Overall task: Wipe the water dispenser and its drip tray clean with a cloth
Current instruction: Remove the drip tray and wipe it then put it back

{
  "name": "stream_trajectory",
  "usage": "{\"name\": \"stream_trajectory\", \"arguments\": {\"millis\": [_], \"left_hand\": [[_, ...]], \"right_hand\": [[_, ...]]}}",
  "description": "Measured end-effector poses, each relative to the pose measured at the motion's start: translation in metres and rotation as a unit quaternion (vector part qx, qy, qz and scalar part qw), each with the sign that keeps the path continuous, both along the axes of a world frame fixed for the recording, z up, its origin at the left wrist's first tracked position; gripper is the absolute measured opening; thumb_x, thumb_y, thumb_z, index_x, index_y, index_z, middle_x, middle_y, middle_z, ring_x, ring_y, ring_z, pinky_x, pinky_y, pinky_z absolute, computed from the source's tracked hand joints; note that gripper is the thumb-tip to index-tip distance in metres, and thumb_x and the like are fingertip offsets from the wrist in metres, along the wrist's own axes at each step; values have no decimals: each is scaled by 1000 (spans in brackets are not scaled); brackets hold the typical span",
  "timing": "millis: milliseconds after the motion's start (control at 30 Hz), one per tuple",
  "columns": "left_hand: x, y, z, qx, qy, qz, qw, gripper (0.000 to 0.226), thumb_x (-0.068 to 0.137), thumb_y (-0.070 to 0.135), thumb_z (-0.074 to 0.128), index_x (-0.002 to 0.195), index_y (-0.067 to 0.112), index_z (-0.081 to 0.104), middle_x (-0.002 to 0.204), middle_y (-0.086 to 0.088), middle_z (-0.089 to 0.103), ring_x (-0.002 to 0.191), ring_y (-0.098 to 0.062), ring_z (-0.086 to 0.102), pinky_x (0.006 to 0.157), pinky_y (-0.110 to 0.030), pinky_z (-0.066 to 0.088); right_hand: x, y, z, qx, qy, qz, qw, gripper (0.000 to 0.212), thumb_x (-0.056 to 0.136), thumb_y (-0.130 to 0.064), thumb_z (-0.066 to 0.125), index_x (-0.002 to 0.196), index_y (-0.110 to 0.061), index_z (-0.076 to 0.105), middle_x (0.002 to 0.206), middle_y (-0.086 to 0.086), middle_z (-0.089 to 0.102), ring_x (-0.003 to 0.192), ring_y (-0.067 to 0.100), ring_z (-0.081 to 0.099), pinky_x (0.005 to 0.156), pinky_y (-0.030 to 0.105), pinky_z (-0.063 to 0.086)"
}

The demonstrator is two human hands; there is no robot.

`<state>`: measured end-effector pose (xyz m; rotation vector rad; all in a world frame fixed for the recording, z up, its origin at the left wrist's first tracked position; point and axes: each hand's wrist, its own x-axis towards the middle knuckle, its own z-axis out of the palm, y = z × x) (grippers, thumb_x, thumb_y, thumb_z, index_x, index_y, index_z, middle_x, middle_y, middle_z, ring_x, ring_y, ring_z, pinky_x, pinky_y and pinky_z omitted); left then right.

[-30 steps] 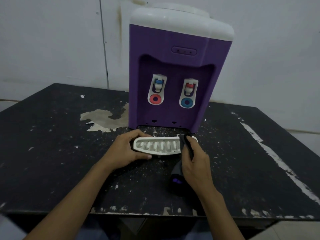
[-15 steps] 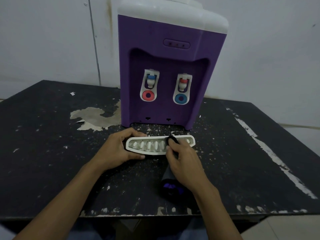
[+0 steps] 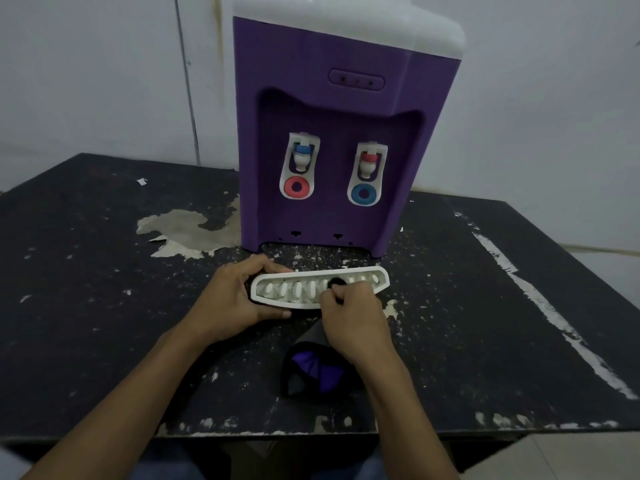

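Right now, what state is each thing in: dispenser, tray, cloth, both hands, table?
Purple water dispenser with white top: upright on table, no tray fitted, taps untouched.
White slotted plastic drip tray: detached, lying on table before the dispenser.
Dark cloth with purple patch: tip pressed into tray, rest bunched on table.
Left hand: grips tray's left end.
Right hand: pinches cloth against tray.
Black worn table: scuffed, paint peeled.

Left hand (image 3: 230, 301) palm down, fingers curled over far edge of drip tray (image 3: 380, 280), thumb along near edge. Right hand (image 3: 356, 318) just beside it, knuckles up, fingertips pinching cloth (image 3: 311, 372). Bare forearms reach forward, converging.
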<state>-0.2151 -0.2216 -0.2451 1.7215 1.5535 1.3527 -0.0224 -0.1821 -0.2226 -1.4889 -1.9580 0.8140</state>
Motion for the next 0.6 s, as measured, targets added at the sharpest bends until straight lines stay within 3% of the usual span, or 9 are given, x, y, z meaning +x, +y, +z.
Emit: {"name": "stream_trajectory", "arguments": {"millis": [100, 267, 400, 500, 600], "left_hand": [[0, 0, 0, 4, 1, -4, 1000, 54, 57, 12, 97, 101, 26, 70, 112, 16, 73, 103, -5, 70, 92, -22, 55], [1, -1, 2, 2, -2, -4, 1000, 53, 58, 9, 96, 102, 25, 71, 113, 16, 73, 105, -4, 69, 93, -21, 54], [2, -4, 3, -11, 0, -12, 1000, 54, 58, 10, 96, 106, 19, 72, 109, 16, 74, 102, -4, 70, 92, -22, 55], [2, -3, 3, -6, 11, -11, 1000, 55, 58, 11, 97, 107, 20, 73, 106, 13, 75, 100, -6, 71, 90, -23, 56], [2, -3, 0, 1, 18, -3, 1000, 55, 58, 13, 98, 107, 20, 73, 105, 12, 75, 98, -6, 71, 89, -26, 57]], "right_hand": [[5, -6, -1, -20, -6, -11, 1000, 37, 93, -30, 49, 60, -17, 37, 57, -6, 42, 53, 14, 39, 55, 31, 35], [13, -15, 15, 43, -128, 24, 991, 35, 99, -34, 45, 69, -17, 45, 70, -6, 51, 65, 18, 49, 61, 34, 37], [24, -12, 20, 39, -177, 64, 981, 33, 100, -36, 44, 72, -20, 50, 79, -8, 58, 72, 18, 53, 66, 32, 40], [22, -10, 19, 45, -162, 70, 983, 36, 99, -33, 46, 68, -16, 48, 76, -6, 58, 68, 16, 53, 61, 31, 39], [12, -11, 8, 22, -68, 27, 997, 41, 94, -24, 50, 56, -14, 38, 52, -7, 44, 49, 13, 42, 49, 29, 30]]}}
